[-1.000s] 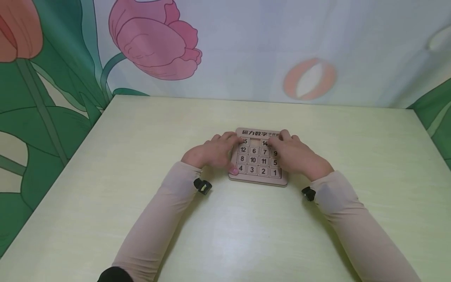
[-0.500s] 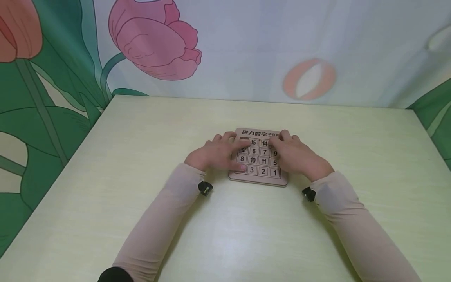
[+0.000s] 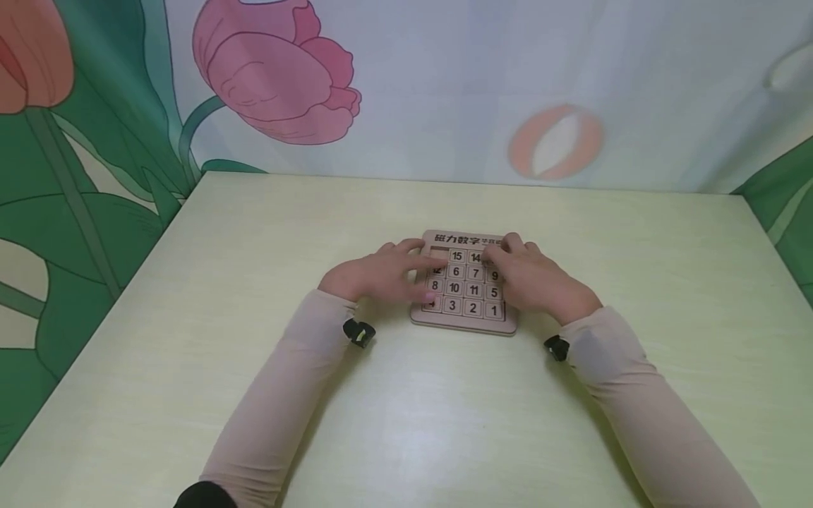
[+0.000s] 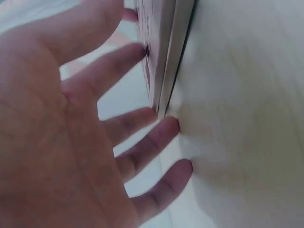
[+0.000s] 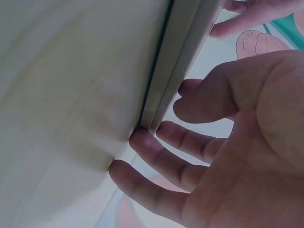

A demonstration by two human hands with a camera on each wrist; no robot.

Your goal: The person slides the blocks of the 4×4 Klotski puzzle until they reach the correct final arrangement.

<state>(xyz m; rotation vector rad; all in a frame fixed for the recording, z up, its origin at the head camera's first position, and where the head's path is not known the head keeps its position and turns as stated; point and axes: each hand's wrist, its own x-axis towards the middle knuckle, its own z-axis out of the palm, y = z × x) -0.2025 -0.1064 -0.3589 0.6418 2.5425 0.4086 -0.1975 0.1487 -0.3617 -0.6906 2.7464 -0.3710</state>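
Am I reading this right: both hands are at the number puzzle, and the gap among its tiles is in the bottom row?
Not quite: the gap is in the top row, beside the 15 tile, as the head view shows. The left hand and right hand are indeed at the number puzzle.

Number puzzle [image 3: 464,289], its top-right numeral hidden

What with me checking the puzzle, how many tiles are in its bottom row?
4: from left, tile 4, partly hidden by the left hand, then tile 3, tile 2 and tile 1.
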